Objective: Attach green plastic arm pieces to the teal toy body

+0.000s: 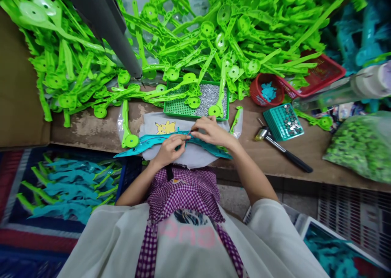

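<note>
A long teal plastic blade-shaped part [146,142] lies across a white cloth with a yellow cartoon print [165,127] at the bench's near edge. My left hand [170,148] is closed on the middle of this teal part. My right hand [210,132] pinches at the same spot, fingertips meeting the left hand's; what sits between the fingertips is too small to make out. A loose green plastic part [127,131] lies just left of the cloth.
A huge heap of green parts [214,33] covers the bench's back. A green tray of small silver pieces [210,100], a red bowl [266,91], a red basket [324,72], a teal tray of metal discs [283,122] and a hammer [284,149] stand nearby. Finished teal-and-green pieces [70,188] fill a crate at left.
</note>
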### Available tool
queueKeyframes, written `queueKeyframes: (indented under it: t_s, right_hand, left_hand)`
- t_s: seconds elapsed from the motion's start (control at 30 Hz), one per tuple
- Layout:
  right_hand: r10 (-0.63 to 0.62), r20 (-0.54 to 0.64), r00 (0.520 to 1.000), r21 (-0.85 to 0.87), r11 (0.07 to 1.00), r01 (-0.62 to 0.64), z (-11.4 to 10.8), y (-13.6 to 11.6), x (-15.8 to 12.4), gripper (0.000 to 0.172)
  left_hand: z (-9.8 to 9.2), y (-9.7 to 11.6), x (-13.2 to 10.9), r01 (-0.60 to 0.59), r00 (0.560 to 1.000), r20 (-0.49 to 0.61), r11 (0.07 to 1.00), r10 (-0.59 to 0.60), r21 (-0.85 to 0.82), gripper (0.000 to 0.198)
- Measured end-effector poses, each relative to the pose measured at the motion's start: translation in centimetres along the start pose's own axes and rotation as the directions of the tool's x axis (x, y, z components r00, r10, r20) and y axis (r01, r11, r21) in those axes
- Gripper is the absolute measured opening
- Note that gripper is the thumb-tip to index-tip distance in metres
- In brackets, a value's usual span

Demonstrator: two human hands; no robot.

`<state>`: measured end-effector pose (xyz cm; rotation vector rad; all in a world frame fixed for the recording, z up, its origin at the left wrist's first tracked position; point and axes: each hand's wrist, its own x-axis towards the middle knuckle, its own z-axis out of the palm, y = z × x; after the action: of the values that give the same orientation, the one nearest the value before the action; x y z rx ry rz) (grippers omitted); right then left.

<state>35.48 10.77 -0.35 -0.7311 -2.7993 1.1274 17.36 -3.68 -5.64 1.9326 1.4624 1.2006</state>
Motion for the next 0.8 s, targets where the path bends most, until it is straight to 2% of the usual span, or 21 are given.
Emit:
queueKeyframes:
  t_s: [0.1, 0.2, 0.43, 0.6, 0.8]
  right_hand:
    - [0.05, 0.045, 0.998, 0.013, 0.999, -0.05, -0.3, -0.1, 0.3, 0.024]
    - [0.09, 0.047, 0.995, 0.021, 0.996, -0.091, 0.1, -0.3, 0.6, 0.022]
    - [0.109, -0.046, 0.993, -0.022, 0.994, -0.11, 1.5, -0.6, 0.4, 0.021]
    - [-0.035, -0.151, 0.988, 0.078, 0.996, 0.047, 2.4, -0.3, -0.1, 0.019]
    - [-0.184, -0.091, 0.979, 0.098, 0.976, 0.193, 2.5, 0.3, -0.6, 0.027]
  left_hand:
    - [0.6, 0.2, -0.4, 0.043, 0.996, -0.079, 0.991, -0.033, 0.127, 0.018]
    - [0.9, 0.4, -0.6, 0.101, 0.989, -0.127, 0.981, -0.08, 0.163, 0.016]
    - [0.8, 1.0, -0.5, 0.193, 0.981, -0.051, 0.976, -0.189, 0.101, 0.012]
    - [0.9, 1.2, -0.5, 0.29, 0.956, -0.05, 0.957, -0.289, 0.009, 0.013]
    - [0.4, 1.4, -0.2, 0.336, 0.942, 0.03, 0.942, -0.336, -0.022, 0.013]
